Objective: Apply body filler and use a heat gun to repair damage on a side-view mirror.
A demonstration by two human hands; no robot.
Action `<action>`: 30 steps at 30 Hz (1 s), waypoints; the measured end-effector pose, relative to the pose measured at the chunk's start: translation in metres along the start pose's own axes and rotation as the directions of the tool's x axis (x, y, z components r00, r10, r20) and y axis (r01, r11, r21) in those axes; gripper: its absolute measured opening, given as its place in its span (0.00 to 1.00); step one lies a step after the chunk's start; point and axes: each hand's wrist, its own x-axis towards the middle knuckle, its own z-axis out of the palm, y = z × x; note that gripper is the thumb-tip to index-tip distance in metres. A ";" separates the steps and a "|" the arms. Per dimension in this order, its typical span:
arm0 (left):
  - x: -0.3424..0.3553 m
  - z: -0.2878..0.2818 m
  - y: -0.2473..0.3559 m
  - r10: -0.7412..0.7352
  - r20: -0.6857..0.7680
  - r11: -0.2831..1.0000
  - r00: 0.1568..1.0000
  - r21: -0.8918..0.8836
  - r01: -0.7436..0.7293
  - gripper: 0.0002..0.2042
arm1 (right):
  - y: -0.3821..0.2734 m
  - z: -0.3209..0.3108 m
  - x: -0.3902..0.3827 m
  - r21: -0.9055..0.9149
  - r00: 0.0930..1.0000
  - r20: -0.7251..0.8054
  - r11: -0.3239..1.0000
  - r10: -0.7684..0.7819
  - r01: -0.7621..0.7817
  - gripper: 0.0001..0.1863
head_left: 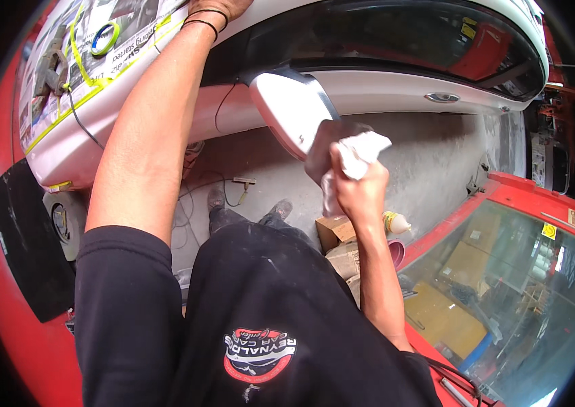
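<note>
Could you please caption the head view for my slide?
Right hand holding a crumpled white cloth at a white side mirror.

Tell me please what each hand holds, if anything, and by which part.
The right hand holds a crumpled white cloth by its bunched part, one end sticking out. The left hand is partly out of frame; its hold cannot be told.

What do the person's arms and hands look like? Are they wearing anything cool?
Yes! The short black cloth left sleeve ends near the elbow. Two thin, dark, round bands circle the wrist below the left hand, which the picture's edge partly cuts off. The right hand has no glove.
</note>
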 end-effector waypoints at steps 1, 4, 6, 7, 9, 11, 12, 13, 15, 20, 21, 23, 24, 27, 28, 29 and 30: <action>0.002 0.002 -0.001 0.017 -0.028 1.000 0.999 0.002 -0.017 0.37 | -0.008 0.009 0.009 -0.019 1.000 0.007 1.000 -0.022 0.022 0.14; -0.002 -0.001 -0.005 0.000 -0.005 1.000 1.000 0.003 0.000 0.37 | -0.011 0.012 0.023 -0.166 0.994 0.049 0.981 -0.097 0.104 0.17; -0.003 -0.007 0.001 -0.061 0.052 0.998 0.997 0.003 0.061 0.36 | -0.001 0.009 0.020 -0.126 0.996 0.031 0.988 -0.084 0.087 0.16; -0.003 -0.006 0.002 -0.019 0.004 0.998 1.000 0.059 0.018 0.36 | 0.010 0.007 0.013 -0.103 0.991 0.007 0.985 -0.135 0.135 0.15; -0.002 -0.002 0.002 0.001 -0.006 1.000 1.000 0.021 -0.001 0.36 | -0.006 0.003 0.005 -0.024 0.997 0.046 0.998 0.057 -0.056 0.13; 0.002 -0.001 0.001 0.016 -0.022 0.999 1.000 0.029 -0.016 0.35 | 0.002 0.019 0.012 0.024 0.986 -0.026 0.986 -0.163 0.164 0.16; -0.002 0.000 0.000 0.033 -0.035 0.999 0.999 0.039 -0.031 0.35 | -0.027 0.016 0.018 -0.142 0.991 0.075 0.983 -0.107 0.117 0.15; -0.005 0.002 0.001 0.038 -0.024 0.999 0.999 0.034 -0.037 0.35 | -0.047 0.021 0.025 -0.163 0.988 0.153 0.987 0.019 0.006 0.13; -0.004 -0.001 -0.002 -0.034 0.011 0.999 0.999 -0.002 0.034 0.34 | -0.034 0.034 0.031 -0.264 0.954 0.136 0.918 -0.269 0.296 0.15; -0.003 0.002 -0.007 0.040 -0.033 0.999 0.999 -0.034 -0.041 0.33 | 0.009 -0.044 -0.012 0.083 0.967 0.226 0.987 0.118 -0.140 0.12; -0.003 0.005 -0.009 0.064 -0.072 0.998 0.995 -0.020 -0.065 0.33 | 0.023 -0.054 -0.015 0.043 0.975 0.213 0.996 0.063 -0.073 0.13; -0.004 0.008 -0.009 0.088 -0.107 0.996 0.990 -0.005 -0.089 0.33 | 0.031 -0.069 -0.015 0.007 0.967 0.234 0.995 0.100 -0.104 0.13; -0.002 0.008 -0.007 0.086 -0.090 0.996 0.992 0.007 -0.086 0.32 | 0.035 -0.070 -0.013 0.007 0.967 0.235 0.994 0.101 -0.106 0.13; -0.004 0.012 -0.010 0.106 -0.093 0.994 0.990 0.021 -0.104 0.32 | 0.048 -0.067 -0.003 0.027 0.963 0.267 0.999 0.037 -0.046 0.14; -0.006 0.013 -0.013 0.131 -0.118 0.991 0.984 0.019 -0.129 0.32 | 0.049 -0.064 0.002 -0.011 0.956 0.294 1.000 0.010 -0.007 0.14; -0.007 0.014 -0.013 0.126 -0.115 0.992 0.985 0.023 -0.124 0.32 | 0.052 -0.062 0.008 -0.049 0.947 0.321 0.998 -0.017 0.034 0.14; -0.008 0.015 -0.013 0.136 -0.132 0.990 0.982 0.049 -0.131 0.32 | 0.055 -0.061 0.012 -0.054 0.942 0.335 0.998 -0.011 0.030 0.14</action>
